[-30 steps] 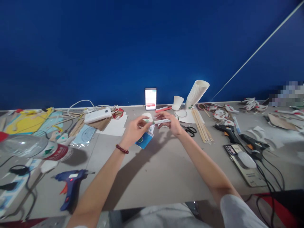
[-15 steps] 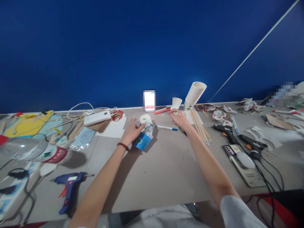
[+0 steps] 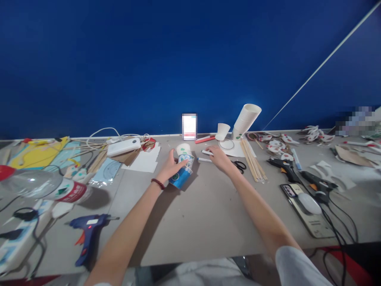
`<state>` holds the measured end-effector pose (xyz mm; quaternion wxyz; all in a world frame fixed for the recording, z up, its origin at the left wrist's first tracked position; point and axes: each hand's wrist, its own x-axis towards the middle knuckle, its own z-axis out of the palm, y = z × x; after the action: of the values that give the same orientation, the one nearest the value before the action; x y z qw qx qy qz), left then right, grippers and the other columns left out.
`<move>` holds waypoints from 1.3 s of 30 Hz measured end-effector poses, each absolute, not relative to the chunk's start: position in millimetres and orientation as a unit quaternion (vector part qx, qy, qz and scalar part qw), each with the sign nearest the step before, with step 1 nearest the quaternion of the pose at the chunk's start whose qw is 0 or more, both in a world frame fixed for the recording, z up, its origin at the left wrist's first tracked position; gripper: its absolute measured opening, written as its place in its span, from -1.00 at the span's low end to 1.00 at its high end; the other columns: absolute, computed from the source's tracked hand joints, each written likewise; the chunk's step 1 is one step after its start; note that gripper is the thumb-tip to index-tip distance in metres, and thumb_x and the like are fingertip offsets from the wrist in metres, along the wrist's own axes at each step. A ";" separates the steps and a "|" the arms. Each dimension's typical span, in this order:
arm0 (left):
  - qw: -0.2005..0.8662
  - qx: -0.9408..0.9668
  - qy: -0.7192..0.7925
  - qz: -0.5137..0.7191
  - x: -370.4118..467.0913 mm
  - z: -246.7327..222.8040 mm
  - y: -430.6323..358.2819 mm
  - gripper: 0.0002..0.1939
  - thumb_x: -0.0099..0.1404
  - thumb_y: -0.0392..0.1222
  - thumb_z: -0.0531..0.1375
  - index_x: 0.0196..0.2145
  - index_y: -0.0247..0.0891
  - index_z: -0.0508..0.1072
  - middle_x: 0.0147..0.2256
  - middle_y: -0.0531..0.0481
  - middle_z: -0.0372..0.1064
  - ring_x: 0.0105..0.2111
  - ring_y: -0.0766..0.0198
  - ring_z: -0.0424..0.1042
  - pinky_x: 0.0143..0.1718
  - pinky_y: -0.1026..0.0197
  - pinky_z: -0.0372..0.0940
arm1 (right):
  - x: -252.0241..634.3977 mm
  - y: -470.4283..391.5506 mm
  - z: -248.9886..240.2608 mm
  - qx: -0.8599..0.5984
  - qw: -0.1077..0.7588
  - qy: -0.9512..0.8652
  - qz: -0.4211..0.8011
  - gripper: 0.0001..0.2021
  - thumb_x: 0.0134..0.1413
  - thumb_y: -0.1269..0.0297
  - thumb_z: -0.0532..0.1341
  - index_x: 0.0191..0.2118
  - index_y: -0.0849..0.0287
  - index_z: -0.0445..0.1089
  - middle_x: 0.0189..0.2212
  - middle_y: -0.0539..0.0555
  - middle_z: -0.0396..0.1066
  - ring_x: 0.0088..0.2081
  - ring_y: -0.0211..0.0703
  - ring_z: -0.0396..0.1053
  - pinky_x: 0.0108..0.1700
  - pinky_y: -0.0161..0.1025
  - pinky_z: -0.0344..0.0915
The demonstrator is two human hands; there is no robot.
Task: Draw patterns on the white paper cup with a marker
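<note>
My left hand (image 3: 171, 169) is curled round a white paper cup (image 3: 182, 149) with green marks. Against the cup's near side is a blue and white printed piece (image 3: 182, 178), pressed by my thumb. My right hand (image 3: 218, 159) is closed on a slim white pen-like stick (image 3: 206, 152), its tip pointing left toward the cup. Just below that stick, a white and blue pen (image 3: 204, 160) lies on the table, partly hidden by my right hand. Black scissors (image 3: 239, 166) rest beside my right wrist.
A leaning stack of paper cups (image 3: 246, 119) and a single cup (image 3: 223, 131) are at the back. Wooden sticks (image 3: 253, 161), glue guns (image 3: 89, 234) and a phone (image 3: 306, 214) lie around. At left are a bottle (image 3: 47, 186) and a power strip (image 3: 26, 234).
My right hand has moved left and nearer, with the white stick, uncovering the scissors and a circle drawn on paper. My left fingers have closed round the cup.
</note>
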<state>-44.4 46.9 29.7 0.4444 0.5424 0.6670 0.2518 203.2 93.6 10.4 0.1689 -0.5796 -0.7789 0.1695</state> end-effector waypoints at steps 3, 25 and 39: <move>0.443 0.548 0.667 0.243 -44.6 30.5 46.8 0.06 0.18 0.22 0.28 0.41 -0.19 -0.17 0.02 -0.24 0.41 -0.11 0.06 0.49 -0.07 0.08 0.32 | 198.9 90.3 13.9 -0.601 0.124 -0.778 0.135 -0.58 0.08 0.62 0.06 0.00 0.22 0.46 -0.02 0.23 0.48 0.02 0.02 0.39 0.01 -0.18 0.27; 0.233 0.681 0.535 0.444 -30.0 51.4 26.9 -0.56 0.32 -0.06 0.16 0.11 -0.23 0.31 -0.23 -0.05 0.36 -0.37 0.30 0.34 -0.35 0.23 0.32 | 199.7 76.5 56.1 -0.587 0.132 -0.738 0.304 -0.88 0.16 0.24 0.16 -0.36 0.14 0.32 -0.46 0.06 0.52 -0.45 -0.15 0.45 -0.40 -0.28 0.23; 0.451 0.713 0.447 0.298 -10.4 83.9 -4.3 -0.63 0.46 0.05 -0.05 -0.35 -0.23 0.36 -0.49 0.06 0.30 -0.50 0.32 0.26 -0.39 0.22 0.22 | 170.3 33.3 96.3 -0.343 0.446 -0.638 0.526 -0.84 0.03 0.35 0.27 -0.26 0.12 0.29 -0.38 -0.05 0.45 -0.51 -0.33 0.39 -0.56 -0.38 0.30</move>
<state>-10.4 -4.3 83.9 0.4508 0.7129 0.4469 0.2981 170.3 33.3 96.3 0.4455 -0.3434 -0.6376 0.5264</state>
